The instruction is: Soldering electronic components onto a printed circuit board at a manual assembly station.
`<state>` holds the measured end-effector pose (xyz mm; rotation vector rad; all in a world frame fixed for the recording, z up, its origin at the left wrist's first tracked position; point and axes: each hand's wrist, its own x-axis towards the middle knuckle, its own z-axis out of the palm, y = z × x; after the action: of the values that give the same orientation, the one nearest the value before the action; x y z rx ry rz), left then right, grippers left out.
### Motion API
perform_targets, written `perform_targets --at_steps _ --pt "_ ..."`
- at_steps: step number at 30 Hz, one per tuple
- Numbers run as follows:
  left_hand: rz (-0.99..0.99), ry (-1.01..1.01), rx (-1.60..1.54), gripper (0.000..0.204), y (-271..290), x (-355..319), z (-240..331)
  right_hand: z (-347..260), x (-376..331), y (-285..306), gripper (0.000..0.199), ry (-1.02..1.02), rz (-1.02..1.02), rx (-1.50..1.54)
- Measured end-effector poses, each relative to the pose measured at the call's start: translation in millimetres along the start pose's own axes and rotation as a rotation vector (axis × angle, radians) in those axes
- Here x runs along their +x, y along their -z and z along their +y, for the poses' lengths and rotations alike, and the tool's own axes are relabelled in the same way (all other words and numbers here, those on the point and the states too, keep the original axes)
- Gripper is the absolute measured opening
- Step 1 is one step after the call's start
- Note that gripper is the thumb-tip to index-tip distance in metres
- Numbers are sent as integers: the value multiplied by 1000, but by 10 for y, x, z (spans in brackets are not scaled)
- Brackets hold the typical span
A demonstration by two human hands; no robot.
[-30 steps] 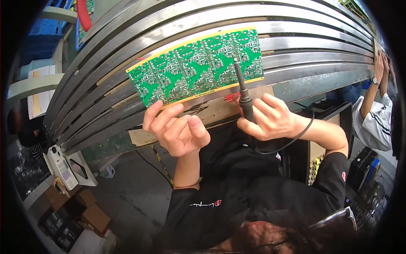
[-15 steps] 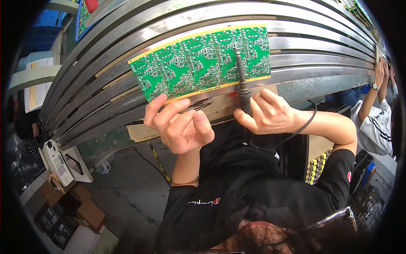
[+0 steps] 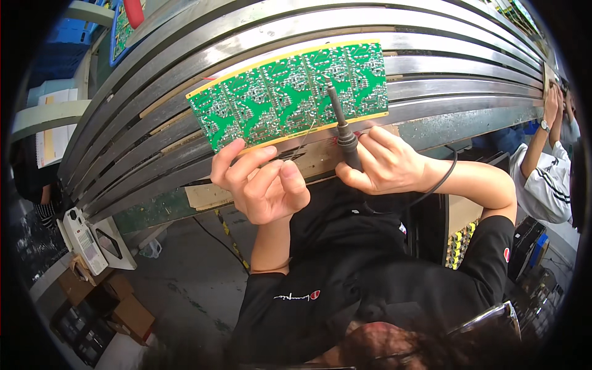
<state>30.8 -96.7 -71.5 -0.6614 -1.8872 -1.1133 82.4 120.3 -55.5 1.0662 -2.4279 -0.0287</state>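
Mid-soldering: right hand (image 3: 385, 163) gripped tight around the soldering iron (image 3: 340, 126), tip on green circuit board (image 3: 290, 92) — left hand (image 3: 262, 182) pinches the board edge and solder wire (image 3: 303, 140). Next joint probably needs steady wire feed.

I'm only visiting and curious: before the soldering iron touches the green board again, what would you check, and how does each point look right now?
1. Right hand grips the soldering iron firmly: ok.
2. Iron's tip over the green board: ok.
3. Left hand at the board's lower edge, steadying it: ok.
4. Thin solder wire fed from the left hand toward the tip: cannot tell, too thin.
5. Left fingers apart from the tip: ok.
6. Black cord hangs free: ok.
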Motion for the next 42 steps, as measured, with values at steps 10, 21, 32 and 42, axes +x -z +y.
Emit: perform_targets --at_steps 10,21,32,42 --pt "-15 27 29 7 7 -10 20 89 -98 60 23 -17 135 145" --pt "32 -23 22 4 -100 36 64 510 -1566 665 24 -516 33 91" --pt "-8 -5 62 10 -152 41 104 1149 -2636 921 20 -586 -148 -109" --pt "-23 15 69 9 -160 12 110 1111 -2624 1006 24 -637 -146 -114"
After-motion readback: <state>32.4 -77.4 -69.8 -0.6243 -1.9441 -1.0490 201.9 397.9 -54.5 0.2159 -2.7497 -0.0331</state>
